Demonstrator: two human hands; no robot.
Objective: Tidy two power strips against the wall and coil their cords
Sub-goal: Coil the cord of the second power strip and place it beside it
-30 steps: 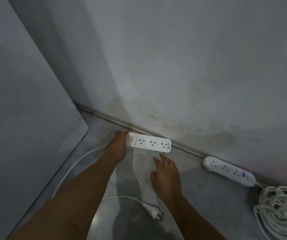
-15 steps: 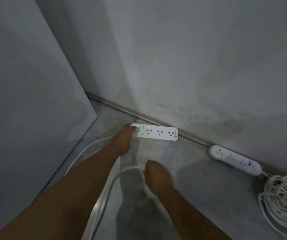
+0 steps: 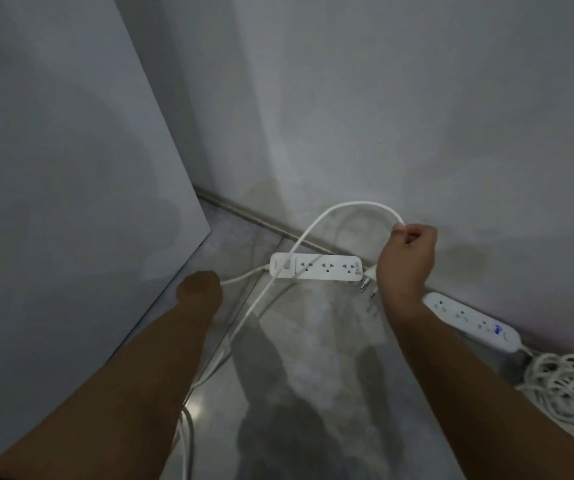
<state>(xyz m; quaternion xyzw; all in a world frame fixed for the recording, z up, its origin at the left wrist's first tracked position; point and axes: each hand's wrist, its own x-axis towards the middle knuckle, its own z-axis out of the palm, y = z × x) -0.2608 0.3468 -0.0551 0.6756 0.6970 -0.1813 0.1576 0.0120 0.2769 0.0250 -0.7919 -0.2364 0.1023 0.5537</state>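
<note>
White cord is pinched by the right hand; the grip of the left hand cannot be told. Tugged, the strip may be dragged from the wall.

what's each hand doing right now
left hand: gripping the white cord near the power strip
right hand: pinching the same cord, loop held up
</note>
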